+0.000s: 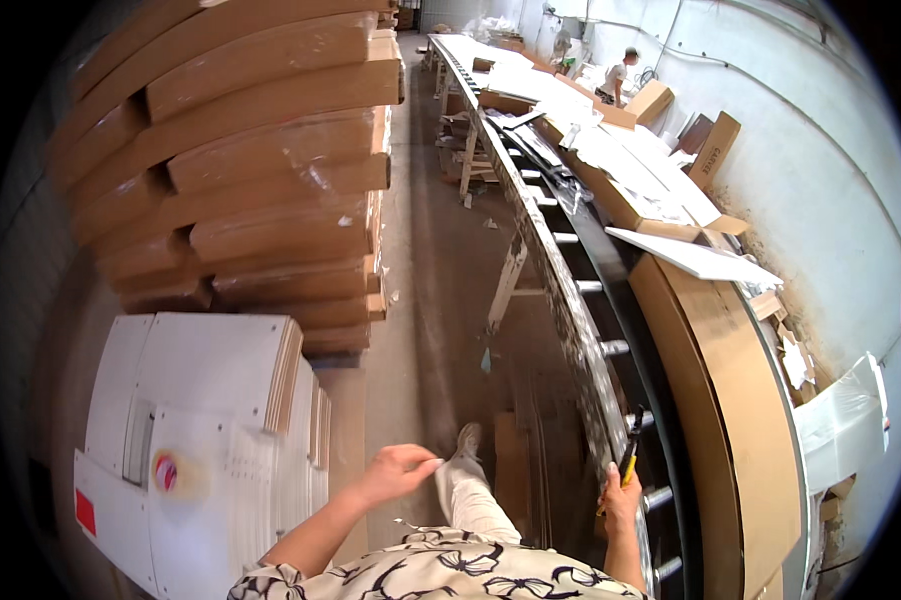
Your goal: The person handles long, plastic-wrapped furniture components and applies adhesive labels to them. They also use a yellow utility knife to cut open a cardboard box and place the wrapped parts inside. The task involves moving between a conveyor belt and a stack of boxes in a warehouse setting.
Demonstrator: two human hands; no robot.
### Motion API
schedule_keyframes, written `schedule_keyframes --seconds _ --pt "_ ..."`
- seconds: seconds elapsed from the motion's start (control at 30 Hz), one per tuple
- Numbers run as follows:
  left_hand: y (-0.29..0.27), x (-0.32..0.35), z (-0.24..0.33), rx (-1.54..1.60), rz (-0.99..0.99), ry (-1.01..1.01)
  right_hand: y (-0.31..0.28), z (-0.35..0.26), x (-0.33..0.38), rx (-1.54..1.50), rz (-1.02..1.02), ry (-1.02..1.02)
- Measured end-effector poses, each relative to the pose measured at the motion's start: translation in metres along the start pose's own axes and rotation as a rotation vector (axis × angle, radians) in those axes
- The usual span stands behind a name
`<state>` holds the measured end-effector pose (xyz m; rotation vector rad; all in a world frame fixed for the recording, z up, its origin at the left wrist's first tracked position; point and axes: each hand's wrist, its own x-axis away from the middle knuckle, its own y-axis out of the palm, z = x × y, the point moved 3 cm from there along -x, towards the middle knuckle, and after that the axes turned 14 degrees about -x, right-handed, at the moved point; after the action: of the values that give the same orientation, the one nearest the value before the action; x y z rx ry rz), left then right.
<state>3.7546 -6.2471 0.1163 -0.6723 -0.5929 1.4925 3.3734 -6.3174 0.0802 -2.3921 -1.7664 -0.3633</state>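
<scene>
My right hand (621, 497) is closed around a slim yellow-and-black utility knife (631, 462), its black end pointing up and away from me. That hand is beside the worn near rail of the roller conveyor (593, 405). My left hand (399, 473) hangs in front of my body, thumb and fingers brought together; whether something small is between them I cannot make out. Right of the rollers lies a long brown cardboard box (716, 400). Left of me stands a stack of white panels (206, 420), nearest to my left hand.
Tall stacks of wrapped brown cartons (271, 150) rise on the left. White sheets (621, 160) and open cartons cover the far conveyor. Another person (616, 80) stands behind it near the wall. Flat cardboard strips (516, 465) lie on the floor by my foot. Clear plastic (841, 425) hangs at right.
</scene>
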Motion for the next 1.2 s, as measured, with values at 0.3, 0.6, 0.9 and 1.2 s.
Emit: schedule_keyframes --seconds 0.3,0.6,0.9,1.2 --pt "-0.021 -0.375 -0.042 -0.031 -0.158 -0.094 0.256 -0.084 -0.306 -0.235 -0.267 -0.146" --pt "-0.082 -0.714 -0.196 0.281 0.053 -0.195 0.385 -0.159 -0.482 0.209 -0.268 -0.362" --pt "-0.098 -1.024 -0.226 0.485 0.318 -0.122 0.389 -0.164 -0.545 -0.366 0.521 0.141" --pt "-0.136 -1.164 -0.205 0.361 0.273 0.002 0.413 -0.193 -0.610 -0.334 0.622 0.046"
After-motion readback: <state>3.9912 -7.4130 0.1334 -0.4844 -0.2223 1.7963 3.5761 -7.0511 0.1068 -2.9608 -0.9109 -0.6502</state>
